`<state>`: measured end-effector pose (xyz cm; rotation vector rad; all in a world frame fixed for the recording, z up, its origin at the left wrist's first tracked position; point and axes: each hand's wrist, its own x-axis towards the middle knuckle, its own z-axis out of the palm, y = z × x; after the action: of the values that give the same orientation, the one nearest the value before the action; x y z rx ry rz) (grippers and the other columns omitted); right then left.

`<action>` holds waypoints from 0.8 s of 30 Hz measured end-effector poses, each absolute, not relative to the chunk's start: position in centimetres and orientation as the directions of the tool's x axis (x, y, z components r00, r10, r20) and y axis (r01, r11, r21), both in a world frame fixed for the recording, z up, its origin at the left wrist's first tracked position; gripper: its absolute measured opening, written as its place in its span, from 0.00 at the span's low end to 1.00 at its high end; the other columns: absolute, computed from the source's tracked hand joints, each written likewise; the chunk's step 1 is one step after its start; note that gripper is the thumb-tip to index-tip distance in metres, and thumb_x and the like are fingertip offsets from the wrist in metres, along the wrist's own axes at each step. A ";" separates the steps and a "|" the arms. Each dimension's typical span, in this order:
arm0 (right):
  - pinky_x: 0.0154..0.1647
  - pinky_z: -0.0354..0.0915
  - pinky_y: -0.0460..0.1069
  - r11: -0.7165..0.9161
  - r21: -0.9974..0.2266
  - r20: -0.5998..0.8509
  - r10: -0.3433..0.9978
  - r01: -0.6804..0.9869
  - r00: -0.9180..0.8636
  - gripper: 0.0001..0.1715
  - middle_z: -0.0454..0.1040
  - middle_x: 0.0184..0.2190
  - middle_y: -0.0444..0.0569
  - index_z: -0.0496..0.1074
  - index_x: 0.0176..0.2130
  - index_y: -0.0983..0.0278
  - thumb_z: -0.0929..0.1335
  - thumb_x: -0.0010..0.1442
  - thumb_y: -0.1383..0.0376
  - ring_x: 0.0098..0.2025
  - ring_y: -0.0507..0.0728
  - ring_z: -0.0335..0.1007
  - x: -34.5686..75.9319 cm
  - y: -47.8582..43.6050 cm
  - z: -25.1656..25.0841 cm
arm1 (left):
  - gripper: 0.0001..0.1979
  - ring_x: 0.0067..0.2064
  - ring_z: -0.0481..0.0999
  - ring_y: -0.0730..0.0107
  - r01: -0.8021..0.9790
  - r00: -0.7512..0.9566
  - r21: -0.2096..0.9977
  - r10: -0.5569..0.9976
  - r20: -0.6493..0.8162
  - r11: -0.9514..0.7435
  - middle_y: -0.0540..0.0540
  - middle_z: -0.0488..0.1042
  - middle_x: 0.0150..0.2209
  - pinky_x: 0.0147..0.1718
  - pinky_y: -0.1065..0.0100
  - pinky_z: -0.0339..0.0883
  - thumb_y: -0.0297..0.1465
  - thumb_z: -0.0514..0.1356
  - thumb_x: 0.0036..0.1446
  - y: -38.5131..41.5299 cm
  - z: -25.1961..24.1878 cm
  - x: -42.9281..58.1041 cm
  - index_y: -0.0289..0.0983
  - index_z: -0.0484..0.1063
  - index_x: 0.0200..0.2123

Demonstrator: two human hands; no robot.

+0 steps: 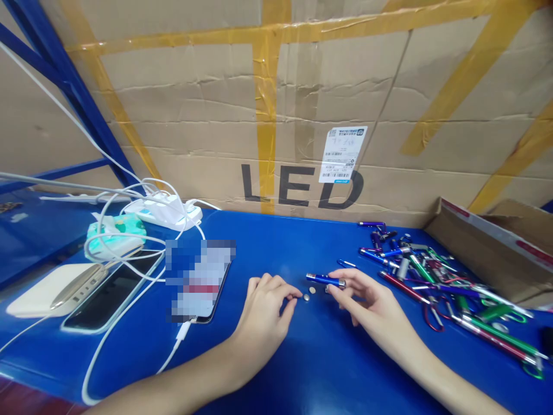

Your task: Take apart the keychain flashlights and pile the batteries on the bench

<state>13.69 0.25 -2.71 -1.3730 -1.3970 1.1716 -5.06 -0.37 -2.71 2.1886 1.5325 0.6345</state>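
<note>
Penlight [322,280], blue, gripped in right hand [371,297] over blue tabletop [311,369].
At the near side, the left hand [268,305] is posed with thumb and index finger narrowly parted beside a small silver disc [306,298]; whether the disc is touched cannot be told. A second disc [312,290] is located near the free end of the penlight, which is clasped between right thumb and fingers and pointed leftward. At left, a phone [207,276] is connected to a white cable [184,330]. At right, assorted penlights [449,286] are heaped beside an open cardboard box [488,248]. Farther back, a white power strip [190,218] is placed at left. The rear is bounded by a large carton [207,115] marked LED.
</note>
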 end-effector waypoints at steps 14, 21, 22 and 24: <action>0.15 0.55 0.42 -0.040 -0.966 -0.056 0.997 0.256 -0.056 0.18 0.64 0.25 0.44 0.68 0.35 0.63 0.69 0.50 0.52 0.23 0.50 0.59 13.9 0.4 -3.0 | 0.11 0.38 0.68 0.65 0.811 0.309 0.475 0.939 0.150 -0.342 0.48 0.72 0.36 0.37 0.63 0.55 0.26 0.54 0.58 -0.3 -2.8 -5.3 0.41 0.72 0.43; 0.15 0.55 0.42 -0.045 -0.968 -0.060 0.997 0.248 -0.052 0.17 0.63 0.24 0.43 0.68 0.35 0.63 0.69 0.50 0.53 0.22 0.50 0.59 13.8 0.4 -2.9 | 0.11 0.36 0.70 0.67 0.793 0.314 0.502 0.938 0.148 -0.345 0.50 0.75 0.34 0.35 0.63 0.53 0.26 0.53 0.59 -0.1 -2.8 -5.4 0.41 0.75 0.37; 0.15 0.55 0.42 -0.043 -0.967 -0.060 0.997 0.251 -0.058 0.17 0.63 0.23 0.43 0.68 0.36 0.63 0.69 0.51 0.53 0.22 0.50 0.60 13.8 0.3 -2.9 | 0.10 0.36 0.70 0.67 0.790 0.312 0.508 0.938 0.150 -0.343 0.51 0.76 0.34 0.35 0.63 0.53 0.27 0.54 0.59 -0.1 -2.8 -5.4 0.41 0.76 0.36; 0.15 0.56 0.42 -0.043 -0.966 -0.061 0.996 0.253 -0.065 0.17 0.64 0.23 0.43 0.68 0.36 0.63 0.69 0.51 0.53 0.23 0.50 0.60 13.8 0.3 -2.8 | 0.10 0.36 0.70 0.67 0.786 0.310 0.512 0.938 0.157 -0.346 0.51 0.76 0.34 0.36 0.62 0.53 0.27 0.54 0.59 -0.1 -2.7 -5.3 0.41 0.76 0.35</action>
<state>13.79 0.32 -2.80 -1.4006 -1.4255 1.1711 -5.34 -0.08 -2.70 2.2422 1.5461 0.6204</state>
